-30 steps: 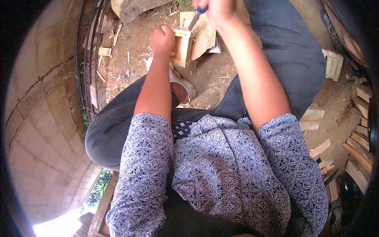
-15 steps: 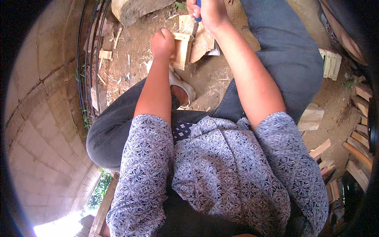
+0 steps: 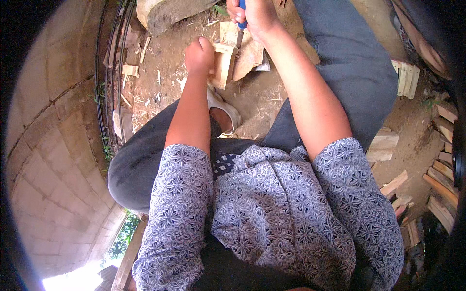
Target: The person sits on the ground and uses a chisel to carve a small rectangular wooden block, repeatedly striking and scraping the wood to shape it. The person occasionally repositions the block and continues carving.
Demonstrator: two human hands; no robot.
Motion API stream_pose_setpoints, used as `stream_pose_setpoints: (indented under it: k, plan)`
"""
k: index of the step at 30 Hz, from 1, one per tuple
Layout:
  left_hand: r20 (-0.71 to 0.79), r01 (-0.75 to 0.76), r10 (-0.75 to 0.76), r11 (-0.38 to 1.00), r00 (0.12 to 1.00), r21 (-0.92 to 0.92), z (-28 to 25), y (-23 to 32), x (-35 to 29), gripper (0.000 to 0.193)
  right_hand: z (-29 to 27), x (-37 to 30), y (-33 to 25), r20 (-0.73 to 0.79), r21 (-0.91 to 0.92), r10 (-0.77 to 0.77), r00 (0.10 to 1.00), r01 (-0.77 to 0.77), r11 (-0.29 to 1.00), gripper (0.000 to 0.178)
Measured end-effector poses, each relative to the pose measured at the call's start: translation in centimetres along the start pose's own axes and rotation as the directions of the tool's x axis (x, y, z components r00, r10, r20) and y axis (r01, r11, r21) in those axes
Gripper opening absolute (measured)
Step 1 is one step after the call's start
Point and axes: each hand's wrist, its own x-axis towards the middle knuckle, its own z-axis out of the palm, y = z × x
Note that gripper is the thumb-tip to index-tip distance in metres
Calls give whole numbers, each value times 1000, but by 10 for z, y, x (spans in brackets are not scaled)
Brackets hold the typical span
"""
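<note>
My left hand (image 3: 199, 56) is closed on the left side of a small pale wooden box (image 3: 223, 68), its fingers mostly hidden behind the fist. The box has raised edges and a recessed face turned toward me. At the top edge of the view, my right hand (image 3: 255, 19) grips the blue handle of a chisel (image 3: 240, 38). Its narrow metal blade points down to the box's upper right corner. Behind the box lies a rough flat piece of wood (image 3: 250, 57) on the dirt.
A large stone-like block (image 3: 174, 14) sits at the far left. Wood scraps (image 3: 130, 70) and shavings litter the ground. Black cables (image 3: 99, 72) run along the concrete wall (image 3: 53, 126). To my right are a small slatted wooden piece (image 3: 407, 79), wood blocks (image 3: 383, 144) and stacked wood (image 3: 441, 182).
Both hands keep their grips. The box and chisel appear slightly lower in the view, with the blade still at the box's upper right corner.
</note>
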Motion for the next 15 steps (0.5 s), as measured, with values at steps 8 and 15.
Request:
stream_pose_setpoints:
  k: [8,15]
  plan:
    - [-11,48,-48,999,999,6,0,1,-2,54,12,-8,-55,-3,196,-121,993,119,973,36]
    - [0,13,-13,1000,1000,-9,0,1,0,52,-2,-4,-4,-60,39,-41,997,43,998,34]
